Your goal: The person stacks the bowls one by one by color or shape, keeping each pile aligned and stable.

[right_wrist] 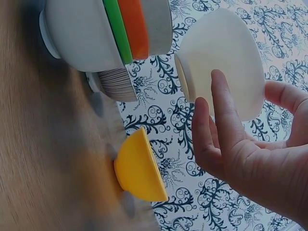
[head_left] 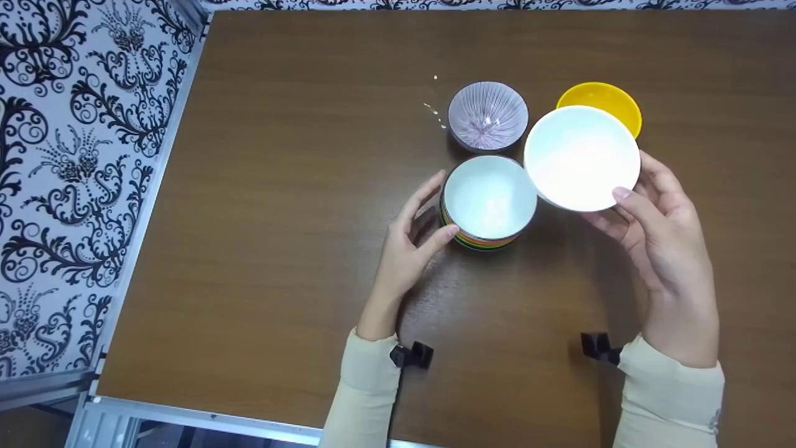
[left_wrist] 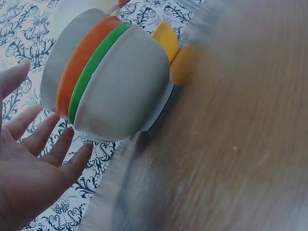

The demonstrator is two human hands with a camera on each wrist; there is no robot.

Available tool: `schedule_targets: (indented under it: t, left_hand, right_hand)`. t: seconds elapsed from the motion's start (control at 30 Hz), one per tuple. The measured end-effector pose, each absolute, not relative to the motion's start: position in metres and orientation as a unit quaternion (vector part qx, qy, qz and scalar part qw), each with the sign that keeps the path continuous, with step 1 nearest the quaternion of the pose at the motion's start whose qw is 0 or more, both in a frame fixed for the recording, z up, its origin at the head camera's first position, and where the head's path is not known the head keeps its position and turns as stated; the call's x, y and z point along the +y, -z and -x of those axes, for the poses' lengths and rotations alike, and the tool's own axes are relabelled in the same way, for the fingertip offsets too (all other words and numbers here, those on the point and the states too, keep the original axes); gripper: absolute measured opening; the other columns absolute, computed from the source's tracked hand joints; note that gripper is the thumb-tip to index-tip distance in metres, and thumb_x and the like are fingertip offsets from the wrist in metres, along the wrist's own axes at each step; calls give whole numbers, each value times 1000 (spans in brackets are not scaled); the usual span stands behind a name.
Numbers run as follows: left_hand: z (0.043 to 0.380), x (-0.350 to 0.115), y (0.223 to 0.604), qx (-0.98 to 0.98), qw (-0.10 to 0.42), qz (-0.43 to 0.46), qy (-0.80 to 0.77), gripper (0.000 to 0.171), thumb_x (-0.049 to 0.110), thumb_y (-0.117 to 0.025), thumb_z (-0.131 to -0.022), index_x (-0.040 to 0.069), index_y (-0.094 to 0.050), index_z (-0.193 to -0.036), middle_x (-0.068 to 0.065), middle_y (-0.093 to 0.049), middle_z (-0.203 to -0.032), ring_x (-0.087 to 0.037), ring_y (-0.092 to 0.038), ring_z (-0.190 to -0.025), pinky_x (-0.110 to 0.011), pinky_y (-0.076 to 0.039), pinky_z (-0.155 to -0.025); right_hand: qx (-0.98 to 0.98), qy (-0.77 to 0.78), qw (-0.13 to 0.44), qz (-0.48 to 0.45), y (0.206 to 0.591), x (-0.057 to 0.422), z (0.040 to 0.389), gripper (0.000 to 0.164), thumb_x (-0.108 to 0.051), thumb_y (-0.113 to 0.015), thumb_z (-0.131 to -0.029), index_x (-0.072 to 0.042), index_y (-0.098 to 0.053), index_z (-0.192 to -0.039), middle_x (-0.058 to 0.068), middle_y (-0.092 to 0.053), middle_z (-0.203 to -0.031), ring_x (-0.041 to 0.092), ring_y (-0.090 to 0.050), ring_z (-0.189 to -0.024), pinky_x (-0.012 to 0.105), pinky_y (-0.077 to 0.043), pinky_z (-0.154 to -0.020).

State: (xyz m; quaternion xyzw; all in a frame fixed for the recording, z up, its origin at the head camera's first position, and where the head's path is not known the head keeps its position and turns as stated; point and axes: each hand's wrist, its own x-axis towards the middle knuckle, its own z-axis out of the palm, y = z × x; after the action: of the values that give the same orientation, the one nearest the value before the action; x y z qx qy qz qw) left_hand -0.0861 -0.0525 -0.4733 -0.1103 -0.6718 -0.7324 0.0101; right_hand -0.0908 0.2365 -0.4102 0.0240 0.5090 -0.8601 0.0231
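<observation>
My right hand (head_left: 668, 230) holds a white bowl (head_left: 581, 158) above the table, with the thumb on its rim and the other fingers beneath. In the right wrist view, fingertips lie against the outside of that white bowl (right_wrist: 221, 62). My left hand (head_left: 404, 249) is spread at the left side of a stack of nested bowls (head_left: 490, 196), fingertips right at its edge. The left wrist view shows grey, orange and green bands in the stack (left_wrist: 125, 82), over a white bowl at the bottom, and the left fingers (left_wrist: 57, 149) extended beside it.
A lilac bowl with thin streaks (head_left: 488, 118) stands behind the stack. A yellow bowl (head_left: 600, 99) sits at the back right, partly covered by the held bowl in the head view. Small white flecks (head_left: 434, 112) lie on the brown table (head_left: 280, 218).
</observation>
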Motion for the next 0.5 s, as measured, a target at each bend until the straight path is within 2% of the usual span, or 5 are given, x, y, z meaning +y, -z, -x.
schedule_targets:
  t: [0.2, 0.5]
  left_hand:
    - [86, -52, 471, -672, 13, 111, 732, 64, 7, -71, -90, 8, -45, -149, -5, -46, -155, -15, -42, -144, -43, -40, -117]
    - [85, -51, 469, -675, 20, 115, 729, 66, 6, -73, -89, 7, -45, -149, -5, -46, -155, -15, -41, -145, -44, -41, -117]
  right_hand:
    - [517, 855, 26, -24, 409, 233, 91, 48, 9, -49, -97, -4, -46, -143, 13, -47, -142, 20, -69, -105, 32, -63, -78]
    - [531, 846, 32, -21, 408, 229, 90, 48, 8, -50, -98, -5, -46, -144, 13, -49, -142, 19, -68, -103, 30, -63, -77]
